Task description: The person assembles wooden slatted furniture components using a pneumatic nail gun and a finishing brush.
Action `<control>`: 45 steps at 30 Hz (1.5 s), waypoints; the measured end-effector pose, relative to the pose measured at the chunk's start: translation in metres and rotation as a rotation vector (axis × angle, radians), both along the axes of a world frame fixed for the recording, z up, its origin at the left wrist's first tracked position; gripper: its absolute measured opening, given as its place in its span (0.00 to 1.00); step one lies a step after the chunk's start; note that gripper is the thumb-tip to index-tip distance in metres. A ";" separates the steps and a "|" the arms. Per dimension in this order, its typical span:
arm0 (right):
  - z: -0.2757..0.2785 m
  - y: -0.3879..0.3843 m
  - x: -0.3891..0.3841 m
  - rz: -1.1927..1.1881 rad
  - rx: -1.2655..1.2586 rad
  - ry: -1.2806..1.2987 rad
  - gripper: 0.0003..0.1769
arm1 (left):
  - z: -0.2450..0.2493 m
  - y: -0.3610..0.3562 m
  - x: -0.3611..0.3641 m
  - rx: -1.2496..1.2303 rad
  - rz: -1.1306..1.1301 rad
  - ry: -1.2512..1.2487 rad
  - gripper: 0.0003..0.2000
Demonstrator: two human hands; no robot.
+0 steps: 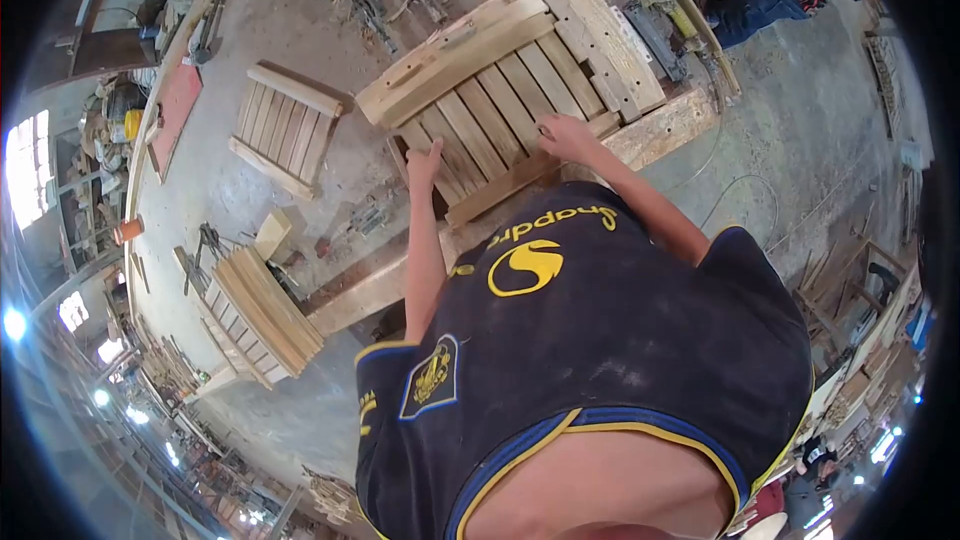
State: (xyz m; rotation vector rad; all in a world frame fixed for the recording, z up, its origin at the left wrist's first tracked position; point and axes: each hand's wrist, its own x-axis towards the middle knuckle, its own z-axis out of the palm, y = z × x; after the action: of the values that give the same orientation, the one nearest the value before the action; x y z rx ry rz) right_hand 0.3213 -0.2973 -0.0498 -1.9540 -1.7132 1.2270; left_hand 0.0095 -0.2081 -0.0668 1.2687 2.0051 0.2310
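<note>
A slatted wooden panel [487, 118] lies on the workbench in front of me, its pale slats running between a near rail [505, 190] and a thick far rail [465, 70]. My left hand [424, 162] grips the panel's left end, thumb raised along the outer slat and the other fingers partly hidden. Over the near rail toward the right, my right hand [570, 137] rests with curled fingers on the slats' near ends. A wide board with dark holes [610, 48] stands at the panel's right end.
Another slatted panel [287, 130] lies on the concrete floor to the left. Nearer, several long wooden strips [268, 305] are stacked beside a wood block [276, 234]. Metal clamps or tools [655, 25] sit at the bench's far right. A person's jeans-clad leg [755, 8] shows beyond.
</note>
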 end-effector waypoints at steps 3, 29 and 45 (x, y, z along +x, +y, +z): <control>-0.012 -0.026 -0.012 0.182 0.356 -0.079 0.15 | -0.017 0.014 0.001 -0.338 -0.319 0.100 0.35; -0.039 -0.028 -0.029 0.024 0.409 -0.439 0.08 | 0.006 -0.051 -0.169 0.687 0.337 0.493 0.11; -0.044 -0.030 -0.024 0.060 0.400 -0.465 0.12 | 0.069 -0.056 -0.193 0.251 0.248 -0.670 0.28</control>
State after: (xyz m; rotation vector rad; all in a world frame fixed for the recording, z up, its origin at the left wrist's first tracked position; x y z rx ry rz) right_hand 0.2972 -0.3272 -0.0936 -2.0408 -2.0451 0.4003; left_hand -0.1838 -0.2642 0.0026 0.9097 1.5622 0.9218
